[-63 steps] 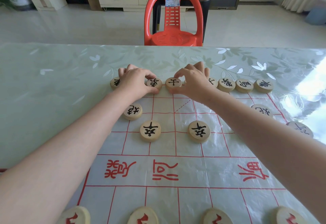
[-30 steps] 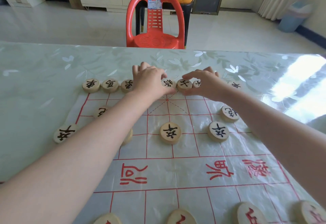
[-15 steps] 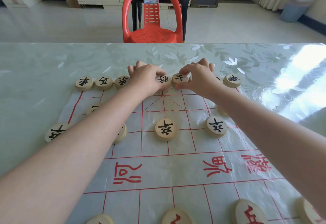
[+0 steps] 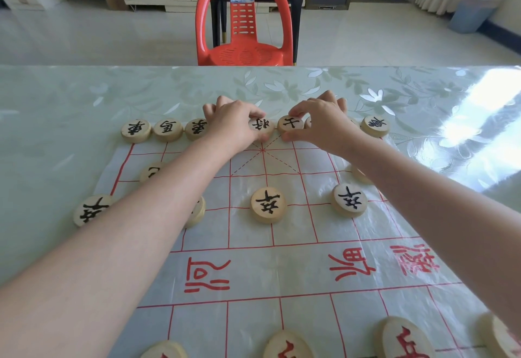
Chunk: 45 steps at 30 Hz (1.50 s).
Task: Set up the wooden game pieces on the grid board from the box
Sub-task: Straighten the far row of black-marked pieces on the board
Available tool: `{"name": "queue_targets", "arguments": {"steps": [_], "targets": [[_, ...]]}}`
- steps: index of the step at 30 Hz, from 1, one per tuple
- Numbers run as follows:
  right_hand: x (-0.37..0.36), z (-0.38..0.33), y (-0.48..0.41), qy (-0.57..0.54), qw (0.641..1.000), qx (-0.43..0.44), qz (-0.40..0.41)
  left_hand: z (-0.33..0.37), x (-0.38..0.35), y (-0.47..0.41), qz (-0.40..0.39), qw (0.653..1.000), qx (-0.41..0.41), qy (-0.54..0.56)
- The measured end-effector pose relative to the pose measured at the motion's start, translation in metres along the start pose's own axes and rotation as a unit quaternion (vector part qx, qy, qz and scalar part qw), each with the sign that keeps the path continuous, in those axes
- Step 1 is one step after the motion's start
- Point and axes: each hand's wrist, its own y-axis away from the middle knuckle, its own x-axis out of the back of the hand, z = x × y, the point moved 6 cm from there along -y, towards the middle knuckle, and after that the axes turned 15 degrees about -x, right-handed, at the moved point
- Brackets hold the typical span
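A plastic sheet with a red grid, the board [image 4: 304, 267], lies on the table. Round wooden pieces with black characters line its far edge. My left hand [image 4: 234, 125] pinches the middle piece of that row [image 4: 260, 126] between thumb and fingers. My right hand [image 4: 324, 123] pinches the piece beside it [image 4: 290, 124]. Black pawns stand in a nearer row, one in the centre [image 4: 268, 204] and one to its right [image 4: 349, 200]. Red-lettered pieces [image 4: 403, 339] sit along the near edge. My arms hide some pieces. No box is in view.
A red plastic chair [image 4: 245, 19] stands behind the table's far edge. The table [image 4: 84, 98] wears a pale green floral cover with glare at the right. A blue bin [image 4: 473, 5] stands on the floor at the far right.
Both hands stay on the far row's middle pieces. The view has shifted, so more of the board's left side shows now than two seconds ago.
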Motion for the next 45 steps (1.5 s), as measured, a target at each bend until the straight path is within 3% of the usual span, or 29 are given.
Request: {"name": "queue_targets", "arguments": {"steps": [10, 17, 28, 33, 39, 42, 45], "targets": [[0.0, -0.001, 0.002, 0.019, 1.0, 0.006, -0.007, 0.002, -0.002, -0.001, -0.003, 0.999, -0.034, -0.011], [0.058, 0.049, 0.002, -0.118, 0.992, -0.036, 0.0, 0.008, 0.0, -0.003, 0.005, 0.998, -0.054, -0.013], [0.044, 0.089, 0.008, -0.058, 0.995, -0.049, -0.061, 0.068, -0.026, -0.032, 0.016, 0.993, -0.107, -0.044], [0.042, 0.081, 0.007, 0.009, 1.0, -0.01, -0.014, 0.084, -0.036, -0.033, 0.021, 0.991, -0.114, -0.068], [0.04, 0.083, 0.004, 0.064, 0.996, -0.048, 0.044, 0.084, -0.04, -0.036, 0.025, 0.993, -0.093, -0.074], [0.046, 0.083, 0.008, 0.009, 1.0, -0.025, 0.0, 0.083, -0.041, -0.037, 0.021, 0.992, -0.091, -0.085], [0.041, 0.083, 0.009, 0.025, 0.999, 0.003, -0.048, 0.083, -0.041, -0.036, 0.023, 0.994, -0.086, -0.062]]}}
